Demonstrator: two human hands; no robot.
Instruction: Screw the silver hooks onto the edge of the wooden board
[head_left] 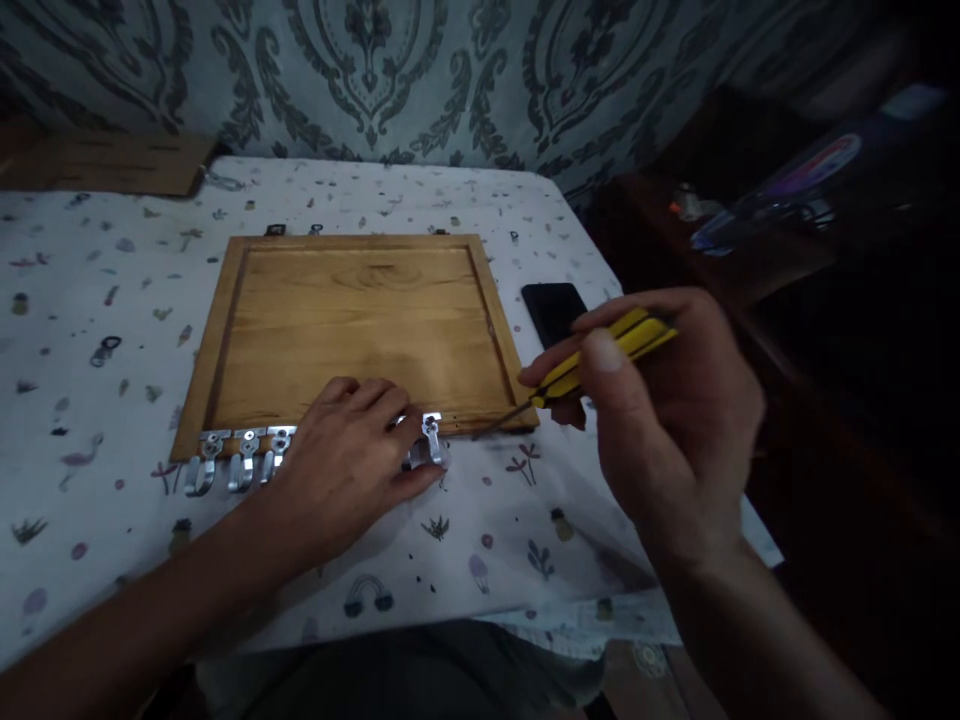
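A square wooden board with a raised frame lies on the table. A row of metal hooks is fixed along its near edge. My left hand lies over that edge, fingers curled on a metal hook at the right end of the row. My right hand is closed on a yellow-and-black screwdriver. Its thin tip points down-left toward the board's near right corner, close to the hook.
The table has a white cloth printed with small figures. A black phone lies right of the board. A cardboard sheet sits at the back left. Small metal parts lie on the cloth. Dark furniture stands to the right.
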